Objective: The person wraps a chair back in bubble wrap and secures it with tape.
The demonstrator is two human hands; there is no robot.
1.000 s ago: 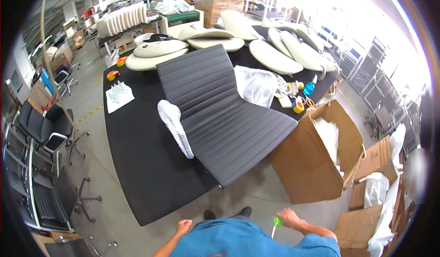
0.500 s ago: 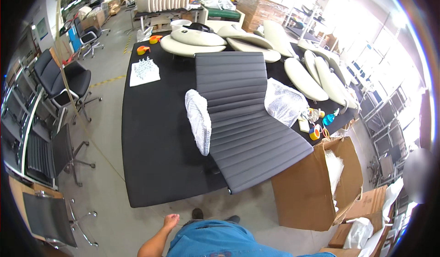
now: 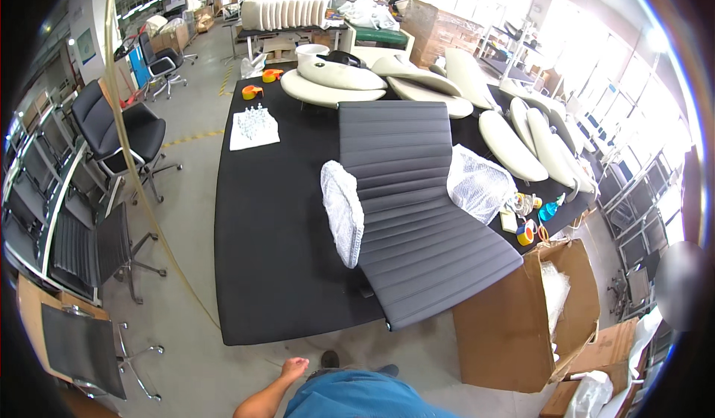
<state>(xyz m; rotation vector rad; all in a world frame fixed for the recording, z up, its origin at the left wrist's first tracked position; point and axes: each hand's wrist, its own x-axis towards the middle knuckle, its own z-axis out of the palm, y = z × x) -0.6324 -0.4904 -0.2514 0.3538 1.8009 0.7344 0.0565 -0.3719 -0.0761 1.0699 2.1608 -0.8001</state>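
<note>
Low in the picture, in front of my blue shirt, my left hand hangs short of the table's near edge with its fingers curled closed. Nothing shows in it, and it touches neither table nor chair. My right hand is out of the picture. A grey ribbed chair seat and back, one joined shell, lies on the black-topped table, its seat end toward me. White foam wrapping covers the armrest on its left side. Another wrapped armrest sticks out on the right.
Cream curved shells crowd the table's far and right sides. Small hardware on a white sheet and orange tape dispensers lie at the far left. A blue spray bottle stands right. An opened cardboard box is at the right corner; office chairs stand left.
The view has shifted, so the table and chair shell appear slightly lower and further right. My left hand stays low beside my body, its fingers still curled.
</note>
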